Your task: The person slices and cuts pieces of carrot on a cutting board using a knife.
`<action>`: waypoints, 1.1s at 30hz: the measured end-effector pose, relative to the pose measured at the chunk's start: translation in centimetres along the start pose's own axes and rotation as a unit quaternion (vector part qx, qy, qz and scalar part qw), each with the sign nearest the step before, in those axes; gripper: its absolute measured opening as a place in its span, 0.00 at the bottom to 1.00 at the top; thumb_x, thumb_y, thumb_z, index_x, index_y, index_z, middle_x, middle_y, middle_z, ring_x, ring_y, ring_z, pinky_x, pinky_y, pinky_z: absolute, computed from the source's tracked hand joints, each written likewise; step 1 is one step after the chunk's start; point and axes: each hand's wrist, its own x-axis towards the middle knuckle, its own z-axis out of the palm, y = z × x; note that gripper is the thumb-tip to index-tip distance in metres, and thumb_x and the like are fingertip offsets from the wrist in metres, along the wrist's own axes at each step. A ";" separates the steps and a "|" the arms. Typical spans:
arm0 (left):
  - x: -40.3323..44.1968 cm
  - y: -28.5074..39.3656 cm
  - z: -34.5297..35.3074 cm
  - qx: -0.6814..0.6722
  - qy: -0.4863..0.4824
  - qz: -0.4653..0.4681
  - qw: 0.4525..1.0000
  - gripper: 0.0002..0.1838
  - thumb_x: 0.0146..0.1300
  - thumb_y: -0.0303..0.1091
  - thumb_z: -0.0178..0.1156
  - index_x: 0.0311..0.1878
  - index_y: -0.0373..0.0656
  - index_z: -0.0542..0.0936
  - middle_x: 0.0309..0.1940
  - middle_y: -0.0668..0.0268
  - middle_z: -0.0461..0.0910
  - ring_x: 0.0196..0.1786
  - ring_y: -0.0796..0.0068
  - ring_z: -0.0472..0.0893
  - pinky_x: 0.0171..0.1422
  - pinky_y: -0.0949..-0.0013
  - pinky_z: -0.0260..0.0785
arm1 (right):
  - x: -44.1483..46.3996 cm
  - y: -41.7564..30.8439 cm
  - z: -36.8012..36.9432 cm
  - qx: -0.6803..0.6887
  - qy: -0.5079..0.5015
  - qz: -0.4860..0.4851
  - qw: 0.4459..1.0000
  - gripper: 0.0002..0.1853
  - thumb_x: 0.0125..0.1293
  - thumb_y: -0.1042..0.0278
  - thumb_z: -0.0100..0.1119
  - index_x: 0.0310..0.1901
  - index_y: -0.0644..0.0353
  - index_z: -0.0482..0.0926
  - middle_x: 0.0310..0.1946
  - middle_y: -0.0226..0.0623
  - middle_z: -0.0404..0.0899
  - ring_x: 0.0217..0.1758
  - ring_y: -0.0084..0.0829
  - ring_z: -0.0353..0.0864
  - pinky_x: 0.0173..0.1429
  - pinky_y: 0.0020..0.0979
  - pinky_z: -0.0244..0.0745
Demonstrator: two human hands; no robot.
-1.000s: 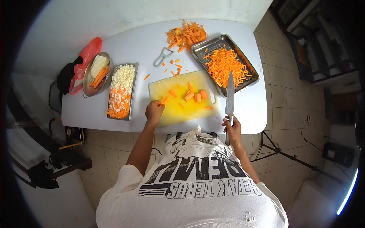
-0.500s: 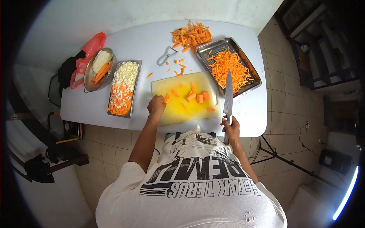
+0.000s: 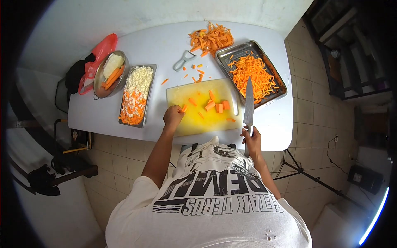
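The surface [image 3: 99,120] carries the board [image 3: 219,127] along the middle of its near edge. The tray [image 3: 267,68], partly filled with carrot sticks [image 3: 252,76], is placed toward the far right corner; it is judged stiff, with its rim as the grip point.

The knife [image 3: 249,103] is held by its handle in the right hand [image 3: 253,138], at the near edge of the surface, toward the right corner. The blade is pointed away, and its tip overlaps the tray in view; contact cannot be confirmed. The blade is judged rigid, and should be gripped by the handle only.

The left hand [image 3: 173,116] is positioned over the left edge of the board, its fingers nearly closed, with a carrot piece [image 3: 184,108] apparently pinched at the fingertips.

The carrot blocks [image 3: 219,108] are grouped near the right edge of the board. They are judged light, firm and slippery on cut faces; opposite flat sides should be gripped. The piece is judged lighter and easily snapped; a gentle pinch is advised.
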 end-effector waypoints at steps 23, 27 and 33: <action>-0.4 -1.8 4.4 -0.254 0.066 -0.095 0.960 0.16 0.58 0.47 0.66 0.36 0.41 0.84 0.33 0.60 0.86 0.39 0.59 0.85 0.43 0.59 0.75 | 0.3 -0.2 1.8 -0.063 -0.055 -0.017 0.996 0.14 0.68 0.66 0.61 0.49 0.67 0.76 0.26 0.35 0.80 0.22 0.20 0.75 0.25 0.24 0.73; -2.4 -1.1 2.2 -0.178 0.110 -0.153 0.966 0.15 0.61 0.46 0.63 0.35 0.42 0.84 0.33 0.59 0.86 0.39 0.56 0.84 0.43 0.58 0.75 | 0.7 -1.0 3.7 -0.215 -0.145 -0.023 0.966 0.18 0.70 0.63 0.57 0.55 0.65 0.72 0.25 0.41 0.80 0.21 0.28 0.79 0.27 0.30 0.75; -4.0 -1.8 2.1 -0.135 0.146 -0.128 0.972 0.11 0.62 0.42 0.62 0.36 0.43 0.83 0.33 0.59 0.85 0.39 0.55 0.84 0.43 0.57 0.75 | 0.1 -1.6 8.0 -0.388 -0.276 -0.118 0.871 0.22 0.66 0.66 0.55 0.60 0.61 0.66 0.43 0.63 0.80 0.47 0.63 0.79 0.51 0.54 0.74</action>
